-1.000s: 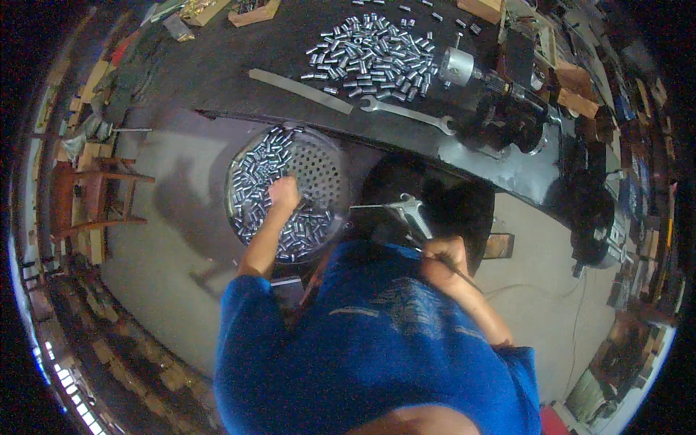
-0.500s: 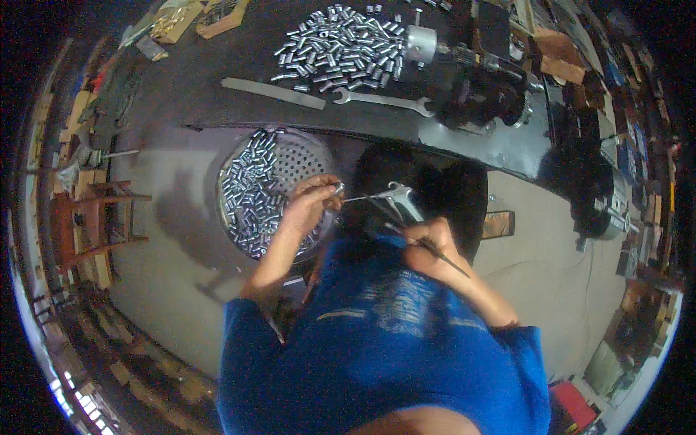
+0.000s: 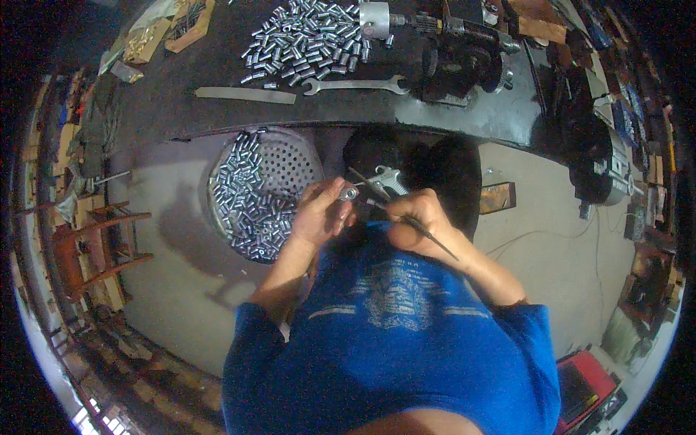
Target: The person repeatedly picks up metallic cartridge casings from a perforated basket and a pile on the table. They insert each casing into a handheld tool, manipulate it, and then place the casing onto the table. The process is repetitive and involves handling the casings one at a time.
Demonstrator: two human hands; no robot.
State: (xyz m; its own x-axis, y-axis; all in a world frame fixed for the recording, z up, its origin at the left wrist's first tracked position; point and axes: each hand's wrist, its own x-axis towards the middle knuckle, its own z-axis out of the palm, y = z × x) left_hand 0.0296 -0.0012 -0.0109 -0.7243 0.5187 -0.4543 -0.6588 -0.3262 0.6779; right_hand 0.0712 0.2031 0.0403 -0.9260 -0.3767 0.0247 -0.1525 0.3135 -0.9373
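My left hand point(image 3: 320, 212) is closed, pinching a small shiny metal sleeve point(image 3: 349, 194) with its open end showing. Closed around a thin dark rod, which looks like a file point(image 3: 435, 239), is my right hand point(image 3: 420, 217). The file slants through the fist, its far end close to the sleeve. A silvery air blow gun point(image 3: 386, 179) shows just beyond the right fingers; whether they also grip it, I cannot tell. Left of my left hand, many similar sleeves point(image 3: 243, 196) lie on a round perforated metal seat or tray point(image 3: 290, 156).
On the dark bench point(image 3: 152, 101) ahead are a heap of sleeves point(image 3: 312, 43), an open-ended wrench point(image 3: 355, 85), a flat metal strip point(image 3: 245, 95) and a machine with a cylindrical metal head point(image 3: 375, 20). A wooden chair point(image 3: 109, 246) stands left. A red-topped case point(image 3: 591, 380) sits lower right.
My right hand and the file have shifted left, closer to my left hand. The sleeve's open end now faces more toward me. The whole view has also shifted, so the bench appears farther left and higher.
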